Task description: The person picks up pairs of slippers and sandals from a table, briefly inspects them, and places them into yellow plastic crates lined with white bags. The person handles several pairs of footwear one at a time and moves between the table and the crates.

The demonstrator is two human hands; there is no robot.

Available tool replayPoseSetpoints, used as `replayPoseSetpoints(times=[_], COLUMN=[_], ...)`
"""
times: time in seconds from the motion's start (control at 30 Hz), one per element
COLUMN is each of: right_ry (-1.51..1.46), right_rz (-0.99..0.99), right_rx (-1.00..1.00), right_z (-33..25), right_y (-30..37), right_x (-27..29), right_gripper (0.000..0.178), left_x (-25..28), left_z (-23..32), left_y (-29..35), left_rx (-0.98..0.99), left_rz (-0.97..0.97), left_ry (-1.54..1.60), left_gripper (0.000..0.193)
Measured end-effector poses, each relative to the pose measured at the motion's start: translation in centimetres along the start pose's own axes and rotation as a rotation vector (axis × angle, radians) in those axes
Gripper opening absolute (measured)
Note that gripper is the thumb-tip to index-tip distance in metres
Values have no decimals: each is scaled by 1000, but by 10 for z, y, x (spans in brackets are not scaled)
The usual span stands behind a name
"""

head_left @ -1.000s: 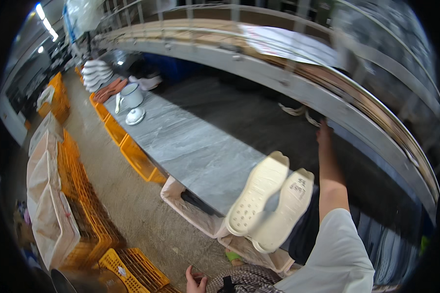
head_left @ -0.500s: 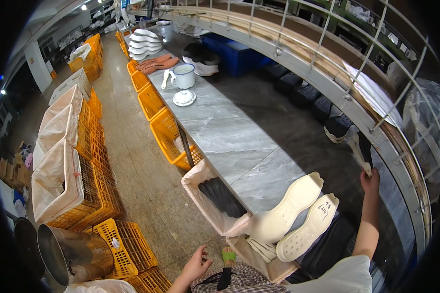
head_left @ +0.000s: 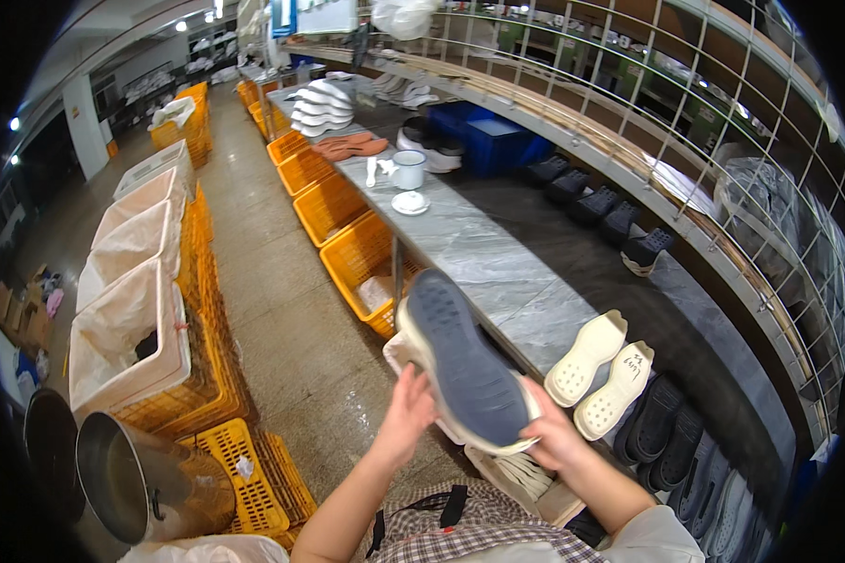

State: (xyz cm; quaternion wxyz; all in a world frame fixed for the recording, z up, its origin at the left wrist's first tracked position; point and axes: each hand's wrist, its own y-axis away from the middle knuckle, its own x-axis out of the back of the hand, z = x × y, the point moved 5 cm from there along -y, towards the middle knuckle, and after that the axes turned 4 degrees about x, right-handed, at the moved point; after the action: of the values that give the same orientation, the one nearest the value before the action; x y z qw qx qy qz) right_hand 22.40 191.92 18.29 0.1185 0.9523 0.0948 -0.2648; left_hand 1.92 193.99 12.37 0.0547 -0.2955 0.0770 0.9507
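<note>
My right hand [head_left: 559, 437] grips the lower end of a shoe sole [head_left: 465, 361], dark blue-grey on the face toward me with a cream rim. The sole is held up, tilted, in front of my body. Beside its left edge is my left hand [head_left: 408, 413], fingers apart and stretched; whether they touch the rim I cannot tell. On the table [head_left: 507, 272], to the right, lie two cream soles, one plain [head_left: 587, 357] and one with handwriting [head_left: 615, 392]. Dark soles [head_left: 667, 432] lie nearer me, in a row with grey ones [head_left: 723, 507].
An enamel mug [head_left: 408, 171] and its lid [head_left: 410, 203] stand farther along the table. Dark shoes [head_left: 620, 222] line its right side below a wire mesh rack [head_left: 714, 94]. Yellow crates [head_left: 361, 281] stand along the left table edge; lined crates [head_left: 127, 328] and a metal drum [head_left: 150, 479] stand across the aisle.
My right hand has come from the table's far right to in front of me, bringing the sole. My left hand has risen toward the sole. The view has shifted.
</note>
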Motion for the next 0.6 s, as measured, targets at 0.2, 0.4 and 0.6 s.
replayPoseSetpoints(times=[0.2, 0.4, 0.6], right_ry=[1081, 584, 617], right_rz=[-423, -620, -690], right_rx=[389, 361, 302], right_z=[81, 111, 110], right_y=[13, 21, 30], right_x=[-74, -112, -136], right_gripper=[90, 87, 96], left_x=[68, 95, 98], left_z=[38, 36, 37], left_y=[29, 62, 79], left_rx=[-82, -166, -244], left_rz=[234, -19, -101], left_ry=[364, 422, 464], left_gripper=[54, 69, 70])
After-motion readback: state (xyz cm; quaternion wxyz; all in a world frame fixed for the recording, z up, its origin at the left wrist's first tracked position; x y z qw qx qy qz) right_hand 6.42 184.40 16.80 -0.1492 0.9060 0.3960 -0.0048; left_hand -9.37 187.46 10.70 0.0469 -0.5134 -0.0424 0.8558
